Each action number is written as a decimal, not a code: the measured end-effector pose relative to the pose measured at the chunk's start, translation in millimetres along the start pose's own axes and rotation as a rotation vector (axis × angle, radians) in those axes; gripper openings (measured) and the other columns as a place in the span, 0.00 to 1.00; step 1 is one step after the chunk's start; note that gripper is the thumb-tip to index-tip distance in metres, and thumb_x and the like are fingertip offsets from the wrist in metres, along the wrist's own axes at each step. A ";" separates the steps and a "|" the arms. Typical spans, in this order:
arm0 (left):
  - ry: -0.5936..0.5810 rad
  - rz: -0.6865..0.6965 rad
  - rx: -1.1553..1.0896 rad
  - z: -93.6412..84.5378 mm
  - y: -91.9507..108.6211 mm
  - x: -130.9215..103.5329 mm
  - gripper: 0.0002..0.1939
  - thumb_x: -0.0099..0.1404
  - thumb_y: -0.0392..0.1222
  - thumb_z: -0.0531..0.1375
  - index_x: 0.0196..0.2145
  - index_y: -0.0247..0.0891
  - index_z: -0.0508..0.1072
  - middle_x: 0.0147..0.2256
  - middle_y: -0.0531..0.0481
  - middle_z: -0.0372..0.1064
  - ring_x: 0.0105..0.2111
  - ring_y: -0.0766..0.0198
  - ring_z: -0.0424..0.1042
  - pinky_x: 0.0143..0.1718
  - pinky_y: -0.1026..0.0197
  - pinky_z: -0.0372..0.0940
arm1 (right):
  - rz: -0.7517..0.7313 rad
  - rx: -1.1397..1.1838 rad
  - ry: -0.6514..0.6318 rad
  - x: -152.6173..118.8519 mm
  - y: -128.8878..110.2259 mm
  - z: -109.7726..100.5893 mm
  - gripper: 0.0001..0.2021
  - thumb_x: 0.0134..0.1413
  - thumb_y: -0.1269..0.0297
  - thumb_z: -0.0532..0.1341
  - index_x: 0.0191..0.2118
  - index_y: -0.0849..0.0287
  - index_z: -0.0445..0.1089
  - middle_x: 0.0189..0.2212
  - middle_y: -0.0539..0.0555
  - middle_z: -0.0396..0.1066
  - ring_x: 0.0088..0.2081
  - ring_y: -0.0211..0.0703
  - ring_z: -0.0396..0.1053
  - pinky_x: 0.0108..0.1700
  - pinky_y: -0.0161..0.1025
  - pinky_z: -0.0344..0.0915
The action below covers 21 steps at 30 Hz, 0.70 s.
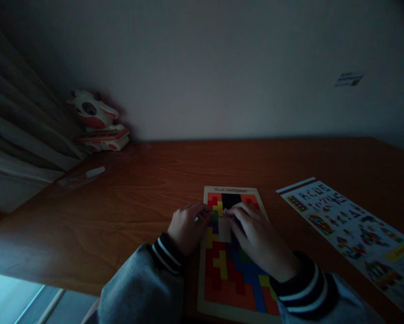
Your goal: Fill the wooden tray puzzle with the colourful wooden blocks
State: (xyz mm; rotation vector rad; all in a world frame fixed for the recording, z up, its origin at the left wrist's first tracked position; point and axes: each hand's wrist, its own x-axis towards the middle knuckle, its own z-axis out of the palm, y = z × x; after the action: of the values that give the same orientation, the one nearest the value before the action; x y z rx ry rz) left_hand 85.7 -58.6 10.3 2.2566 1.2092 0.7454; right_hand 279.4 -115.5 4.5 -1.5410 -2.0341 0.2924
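Both hands — left hand [187,227], right hand [256,234] — pinch small pieces over the puzzle board [235,274]

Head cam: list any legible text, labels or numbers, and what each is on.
None can be read for certain.
Puzzle board, top edge: one printed line, too blurred to read.
Printed sheet: a row of big block letters, possibly "ABCDE", not sure; the rest too small.
Wall sticker: dark lines, illegible.
Cow toy: no text visible.
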 end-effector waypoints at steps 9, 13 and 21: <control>-0.013 -0.021 0.014 -0.4 3.3 0.2 0.03 0.66 0.40 0.61 0.35 0.41 0.76 0.31 0.54 0.77 0.31 0.64 0.75 0.34 0.64 0.66 | 0.152 0.221 0.016 3.5 1.0 -5.3 0.11 0.60 0.71 0.56 0.44 0.55 0.72 0.40 0.55 0.76 0.41 0.45 0.75 0.45 0.46 0.71; -0.020 -0.018 0.018 0.2 2.1 -0.1 0.03 0.66 0.39 0.61 0.35 0.41 0.75 0.31 0.54 0.76 0.31 0.64 0.75 0.34 0.64 0.66 | 0.196 0.274 0.021 4.1 2.8 -7.9 0.15 0.61 0.69 0.55 0.52 0.55 0.69 0.37 0.54 0.76 0.39 0.43 0.75 0.43 0.43 0.72; -0.022 0.079 0.041 3.1 1.7 -1.3 0.03 0.67 0.38 0.61 0.37 0.41 0.75 0.33 0.52 0.77 0.34 0.63 0.76 0.36 0.62 0.68 | 0.193 0.296 0.023 9.1 8.4 -23.3 0.11 0.61 0.64 0.56 0.47 0.52 0.73 0.38 0.54 0.78 0.39 0.45 0.76 0.43 0.43 0.72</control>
State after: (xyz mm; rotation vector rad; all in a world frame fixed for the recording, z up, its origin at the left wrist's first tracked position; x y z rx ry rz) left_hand 88.1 -61.1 8.7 2.3518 1.1413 0.7285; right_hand 297.5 -108.1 22.1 -1.5430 -1.7348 0.6187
